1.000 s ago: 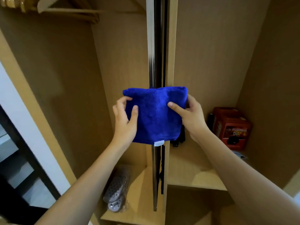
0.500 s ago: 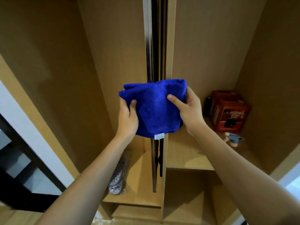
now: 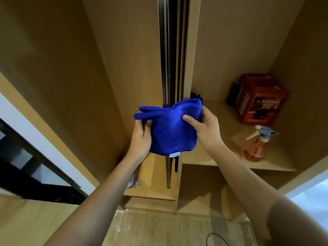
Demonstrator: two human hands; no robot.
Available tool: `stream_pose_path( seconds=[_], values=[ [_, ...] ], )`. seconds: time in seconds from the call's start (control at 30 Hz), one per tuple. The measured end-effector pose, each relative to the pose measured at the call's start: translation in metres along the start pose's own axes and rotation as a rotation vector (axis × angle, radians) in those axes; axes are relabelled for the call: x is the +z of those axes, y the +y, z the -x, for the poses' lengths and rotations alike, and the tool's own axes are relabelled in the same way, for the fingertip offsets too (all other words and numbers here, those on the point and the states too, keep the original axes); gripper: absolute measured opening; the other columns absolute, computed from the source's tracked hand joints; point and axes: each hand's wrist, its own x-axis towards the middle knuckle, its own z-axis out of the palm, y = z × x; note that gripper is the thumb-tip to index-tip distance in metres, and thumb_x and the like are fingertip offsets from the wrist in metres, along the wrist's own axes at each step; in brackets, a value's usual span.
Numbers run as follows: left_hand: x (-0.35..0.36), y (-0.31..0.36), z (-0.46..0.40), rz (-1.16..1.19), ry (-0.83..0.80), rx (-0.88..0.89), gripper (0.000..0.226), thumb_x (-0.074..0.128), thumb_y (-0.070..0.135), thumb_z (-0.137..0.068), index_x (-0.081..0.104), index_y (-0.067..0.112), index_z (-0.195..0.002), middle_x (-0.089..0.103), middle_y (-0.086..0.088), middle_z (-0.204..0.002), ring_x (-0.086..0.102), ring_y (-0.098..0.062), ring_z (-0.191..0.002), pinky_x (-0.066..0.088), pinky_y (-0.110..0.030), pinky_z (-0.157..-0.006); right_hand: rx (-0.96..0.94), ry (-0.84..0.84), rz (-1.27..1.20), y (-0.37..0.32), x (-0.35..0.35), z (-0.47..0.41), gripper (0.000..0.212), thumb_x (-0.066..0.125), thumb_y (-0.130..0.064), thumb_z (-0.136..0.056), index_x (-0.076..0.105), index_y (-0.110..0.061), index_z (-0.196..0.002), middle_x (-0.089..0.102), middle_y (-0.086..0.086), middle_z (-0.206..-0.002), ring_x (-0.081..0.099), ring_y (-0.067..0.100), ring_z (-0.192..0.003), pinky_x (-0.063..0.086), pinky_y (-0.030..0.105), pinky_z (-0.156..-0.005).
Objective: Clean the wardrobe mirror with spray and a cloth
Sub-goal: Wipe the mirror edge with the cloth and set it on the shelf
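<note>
A folded blue cloth (image 3: 171, 129) with a small white tag hangs between both my hands in front of the wardrobe. My left hand (image 3: 142, 139) pinches its left edge, thumb on the front. My right hand (image 3: 205, 127) grips its right side, thumb pressed on the front. Behind the cloth runs the thin edge of the mirror door (image 3: 166, 50), seen edge-on with its dark track. An orange spray bottle (image 3: 256, 144) with a grey trigger head stands on the right shelf, apart from my hands.
A red box (image 3: 259, 99) stands at the back of the right wooden shelf (image 3: 221, 163). Grey slippers in a bag (image 3: 134, 178) lie on the lower left shelf. A dark-framed window (image 3: 26, 167) is at the left. A black cable (image 3: 216, 239) lies on the floor.
The view has tilted down, bringing the spray bottle and floor into sight. Both hands have lowered with the cloth, and its top left corner now bunches and sticks out leftward.
</note>
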Motion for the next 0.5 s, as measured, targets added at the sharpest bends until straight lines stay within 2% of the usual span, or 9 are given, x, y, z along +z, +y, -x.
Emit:
stream_pose_path(
  seconds=[0.1,0.3,0.4,0.5],
  values=[
    [0.0,-0.024,0.008,-0.01,-0.019,-0.078,0.018,0.034,0.024,-0.104,0.046,0.036,-0.111,0.057,0.012,-0.11,0.056,0.011,-0.095,0.043,-0.011,-0.085,0.044,-0.004,0.008,0.023,-0.001,0.007,0.02,0.073,-0.017,-0.084,0.063,-0.026,-0.099,0.07,-0.004,-0.1,0.066,0.017,-0.098,0.056,0.041,-0.089],
    [0.0,-0.078,0.024,-0.045,-0.038,-0.21,0.03,0.036,0.027,-0.104,0.048,0.015,-0.128,0.06,0.007,-0.117,0.058,0.002,-0.106,0.045,-0.024,-0.093,0.147,-0.007,0.032,0.075,-0.004,0.023,0.023,0.075,-0.018,-0.082,0.063,-0.025,-0.101,0.071,-0.004,-0.102,0.067,0.015,-0.098,0.056,0.038,-0.088],
    [0.002,-0.107,0.031,-0.077,-0.038,-0.267,0.03,0.037,0.026,-0.104,0.049,0.015,-0.129,0.06,0.001,-0.121,0.057,-0.01,-0.113,0.046,-0.036,-0.1,0.197,-0.007,0.021,0.101,-0.005,0.031,0.024,0.075,-0.017,-0.081,0.063,-0.024,-0.101,0.071,-0.004,-0.102,0.067,0.012,-0.097,0.057,0.034,-0.085],
    [0.004,-0.136,0.039,-0.095,-0.049,-0.318,0.028,0.038,0.027,-0.104,0.051,0.017,-0.127,0.061,0.003,-0.121,0.057,-0.011,-0.113,0.046,-0.041,-0.101,0.238,0.004,0.023,0.129,-0.005,0.04,0.025,0.076,-0.016,-0.081,0.065,-0.018,-0.103,0.072,-0.003,-0.1,0.068,0.013,-0.095,0.057,0.032,-0.084]
  ],
)
